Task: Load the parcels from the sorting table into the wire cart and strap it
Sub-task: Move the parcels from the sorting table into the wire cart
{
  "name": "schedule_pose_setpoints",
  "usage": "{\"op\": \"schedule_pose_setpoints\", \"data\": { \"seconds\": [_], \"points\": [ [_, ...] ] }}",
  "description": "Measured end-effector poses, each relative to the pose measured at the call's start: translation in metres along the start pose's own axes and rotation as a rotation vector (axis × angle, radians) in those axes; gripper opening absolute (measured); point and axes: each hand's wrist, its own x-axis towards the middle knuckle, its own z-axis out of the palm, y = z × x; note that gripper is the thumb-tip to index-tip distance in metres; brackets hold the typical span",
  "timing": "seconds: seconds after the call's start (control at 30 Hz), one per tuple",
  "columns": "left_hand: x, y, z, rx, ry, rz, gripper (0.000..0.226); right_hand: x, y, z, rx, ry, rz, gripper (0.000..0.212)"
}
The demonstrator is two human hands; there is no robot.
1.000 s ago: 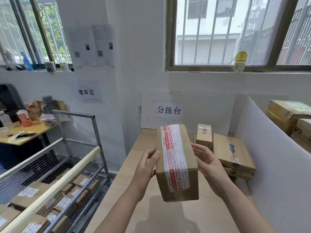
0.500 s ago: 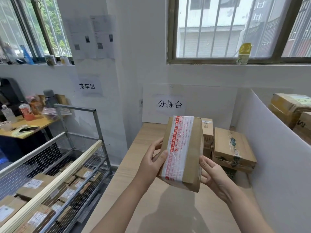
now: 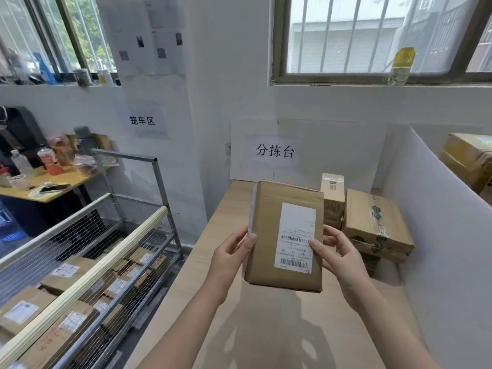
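Left grip (image 3: 234, 251) curls round the left edge of a brown parcel (image 3: 266, 222), thumb on its front, and right grip (image 3: 338, 251) pinches the right edge, thumb on the white barcode label (image 3: 295, 235). Parcel is held upright at mid-frame, above the wooden surface (image 3: 266, 328) and clear of it. Flat box (image 3: 372, 222) and narrow box (image 3: 332, 193) sit on the surface at centre right, just beside each other; wire cart (image 3: 125, 155) at lower left of frame holds several labelled parcels.
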Motion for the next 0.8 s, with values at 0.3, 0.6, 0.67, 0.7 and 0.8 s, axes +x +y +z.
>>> {"op": "schedule_pose_setpoints", "data": {
  "seconds": [0.3, 0.6, 0.67, 0.7, 0.8],
  "points": [
    [-0.034, -0.02, -0.078, 0.022, 0.227, -0.107, 0.032, 0.001, 0.036, 0.087, 0.025, -0.2, 0.076, 0.046],
    [-0.087, -0.034, -0.18, -0.097, 0.506, -0.251, 0.051, -0.02, 0.063, 0.199, -0.071, -0.419, 0.164, 0.041],
    [-0.097, -0.03, -0.209, -0.132, 0.541, -0.231, 0.053, -0.026, 0.06, 0.234, -0.091, -0.457, 0.155, 0.038],
    [-0.103, -0.028, -0.225, -0.146, 0.565, -0.226, 0.055, -0.03, 0.06, 0.253, -0.1, -0.473, 0.149, 0.037],
    [-0.124, -0.02, -0.281, -0.173, 0.615, -0.212, 0.059, -0.047, 0.06, 0.317, -0.12, -0.519, 0.164, 0.034]
  ]
}}
